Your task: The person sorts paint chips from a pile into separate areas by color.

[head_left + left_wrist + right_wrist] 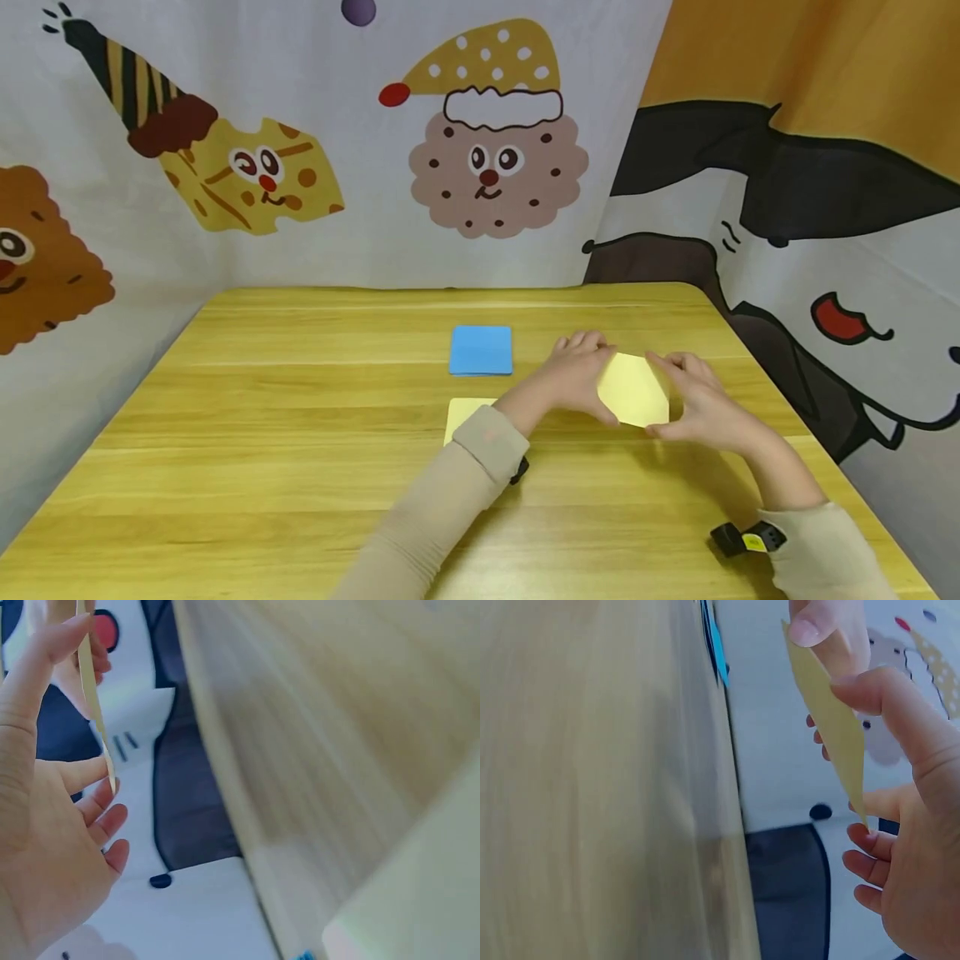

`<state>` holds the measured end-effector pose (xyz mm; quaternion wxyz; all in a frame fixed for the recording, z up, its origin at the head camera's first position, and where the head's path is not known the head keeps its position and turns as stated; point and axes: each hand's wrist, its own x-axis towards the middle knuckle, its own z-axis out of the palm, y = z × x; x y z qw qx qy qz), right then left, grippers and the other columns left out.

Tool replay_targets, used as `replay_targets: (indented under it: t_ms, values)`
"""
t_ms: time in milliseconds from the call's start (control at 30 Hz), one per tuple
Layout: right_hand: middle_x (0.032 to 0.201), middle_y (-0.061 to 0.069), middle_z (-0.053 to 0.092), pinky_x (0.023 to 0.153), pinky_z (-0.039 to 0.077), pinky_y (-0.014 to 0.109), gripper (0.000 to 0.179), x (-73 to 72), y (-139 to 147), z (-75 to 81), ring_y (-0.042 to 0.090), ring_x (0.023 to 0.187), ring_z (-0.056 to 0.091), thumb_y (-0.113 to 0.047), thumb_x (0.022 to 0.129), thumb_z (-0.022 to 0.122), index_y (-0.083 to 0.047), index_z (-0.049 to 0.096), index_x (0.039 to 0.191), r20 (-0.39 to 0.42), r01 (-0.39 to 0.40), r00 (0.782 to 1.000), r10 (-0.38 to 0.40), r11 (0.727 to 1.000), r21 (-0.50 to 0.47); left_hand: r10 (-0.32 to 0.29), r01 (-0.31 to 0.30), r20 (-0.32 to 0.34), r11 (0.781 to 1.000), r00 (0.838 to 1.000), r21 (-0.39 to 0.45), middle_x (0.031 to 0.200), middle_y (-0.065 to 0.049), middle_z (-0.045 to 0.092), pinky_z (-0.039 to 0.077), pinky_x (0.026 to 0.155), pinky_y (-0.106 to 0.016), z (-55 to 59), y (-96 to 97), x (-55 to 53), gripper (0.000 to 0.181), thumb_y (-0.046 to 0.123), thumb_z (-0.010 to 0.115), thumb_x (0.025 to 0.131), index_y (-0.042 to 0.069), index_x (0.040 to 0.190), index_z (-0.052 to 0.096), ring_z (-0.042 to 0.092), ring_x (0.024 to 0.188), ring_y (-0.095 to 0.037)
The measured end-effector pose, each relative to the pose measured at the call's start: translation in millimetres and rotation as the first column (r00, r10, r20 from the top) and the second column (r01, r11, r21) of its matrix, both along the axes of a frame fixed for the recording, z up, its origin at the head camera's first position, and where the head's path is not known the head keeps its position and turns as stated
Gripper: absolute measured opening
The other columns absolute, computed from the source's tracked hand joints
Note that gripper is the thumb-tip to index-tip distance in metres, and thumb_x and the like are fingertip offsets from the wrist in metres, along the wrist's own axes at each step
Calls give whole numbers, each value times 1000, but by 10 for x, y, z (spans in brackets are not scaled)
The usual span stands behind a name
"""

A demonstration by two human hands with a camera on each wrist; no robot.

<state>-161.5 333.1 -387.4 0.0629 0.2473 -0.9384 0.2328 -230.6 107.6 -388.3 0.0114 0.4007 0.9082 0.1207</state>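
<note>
A small sheet of yellow paper (634,390), roughly six-sided in the head view, is held up over the right part of the table between both hands. My left hand (577,375) pinches its left side, thumb on the near edge and fingers at the far one. On the opposite side, my right hand (708,404) holds it the same way, between thumb and fingertips. Seen edge-on from the right wrist, the paper (831,724) looks thin and slightly bent. Other yellow paper (463,413) lies on the table, partly hidden under the left forearm.
A stack of blue square paper (481,350) lies toward the back of the wooden table (300,467). Behind the table hangs a curtain (300,258) printed with cartoon figures. Wrist cameras (750,539) are strapped at the cuffs.
</note>
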Motion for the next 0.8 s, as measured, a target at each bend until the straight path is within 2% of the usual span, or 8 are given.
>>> replay_targets:
  t_ms: [200,600,800]
  values:
    - [118,20,39,77,33,53,101,22,-184,49,37,105,35,-27,62,90,4,38,143,-72,-52,996,52,999,13,9,-9,-4,999,1000,42,140,0,35,27,92,-30,77,-255,86,113,68,78,59,13,148,36,29,123,-15]
    - [122,15,40,84,35,52,106,-27,-626,32,32,111,35,-35,61,90,0,37,146,-36,-86,996,87,996,16,38,-40,19,991,999,125,137,-4,36,27,91,-34,82,-796,229,112,61,82,58,6,146,39,29,122,-19]
    - [123,11,40,87,33,51,108,-70,-917,4,30,114,34,-43,62,87,-3,35,147,-16,-112,994,113,993,35,63,-64,6,991,998,120,132,-5,40,29,90,-36,99,-1085,298,109,58,85,55,4,142,44,32,119,-21]
